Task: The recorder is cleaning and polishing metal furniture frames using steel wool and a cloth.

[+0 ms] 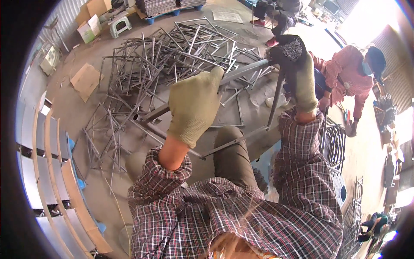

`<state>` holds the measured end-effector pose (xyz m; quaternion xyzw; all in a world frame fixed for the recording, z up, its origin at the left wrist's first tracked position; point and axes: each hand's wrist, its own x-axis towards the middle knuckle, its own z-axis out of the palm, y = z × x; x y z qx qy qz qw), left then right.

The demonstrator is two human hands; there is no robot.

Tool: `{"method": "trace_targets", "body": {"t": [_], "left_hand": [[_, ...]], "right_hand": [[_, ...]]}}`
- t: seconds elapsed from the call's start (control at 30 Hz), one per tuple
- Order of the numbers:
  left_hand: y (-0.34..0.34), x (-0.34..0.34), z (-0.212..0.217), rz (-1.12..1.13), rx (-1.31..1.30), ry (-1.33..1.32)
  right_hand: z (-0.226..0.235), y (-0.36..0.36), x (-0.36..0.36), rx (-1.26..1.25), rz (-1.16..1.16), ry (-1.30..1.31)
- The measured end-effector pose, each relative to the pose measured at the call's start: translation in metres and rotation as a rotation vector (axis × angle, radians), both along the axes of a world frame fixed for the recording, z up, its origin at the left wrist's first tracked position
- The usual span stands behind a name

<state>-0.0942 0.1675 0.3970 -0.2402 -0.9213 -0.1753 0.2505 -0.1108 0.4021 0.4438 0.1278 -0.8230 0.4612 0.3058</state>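
Observation:
My left hand (196,105), in a pale yellow-green work glove, is closed round the upper bar of a grey metal tube frame (246,71). The frame is four-sided and tilted in front of me, its lower bar passing over my knee (230,149). At the frame's far right corner is my right hand (306,84), gloved the same way. Its fingers are largely hidden beside a dark container (280,56) filled with small metal pieces (293,49). Whether they grip the frame or the container I cannot make out.
A tangled heap of similar metal frames (172,60) covers the floor ahead. Stacked panels (41,172) stand at the left, near a flattened cardboard piece (86,82) and a pale stool (120,26). A co-worker in a reddish top (345,71) bends over at the right; another person (280,17) sits farther back.

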Motion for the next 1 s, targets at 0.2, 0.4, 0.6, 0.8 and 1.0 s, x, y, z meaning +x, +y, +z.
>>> {"method": "trace_targets", "body": {"t": [0.2, 0.4, 0.6, 0.8, 1.0], "left_hand": [[-0.012, -0.005, -0.005, 0.083, 0.034, 0.053], [-0.018, -0.009, -0.007, 0.157, 0.065, -0.019], [-0.012, -0.011, -0.012, 0.110, -0.017, 0.082], [-0.056, -0.014, -0.036, 0.295, 0.084, -0.017], [-0.119, -0.023, -0.077, 0.479, 0.147, -0.270]], "right_hand": [[-0.106, -0.005, -0.020, -0.115, -0.421, 0.053], [-0.325, 0.081, 0.035, 0.107, -0.385, -0.375], [-0.090, -0.008, 0.006, 0.260, -0.382, 0.065], [-0.175, 0.009, 0.003, 0.504, -0.300, -0.095], [-0.342, 0.055, 0.069, -0.633, 0.132, -0.482]]}}
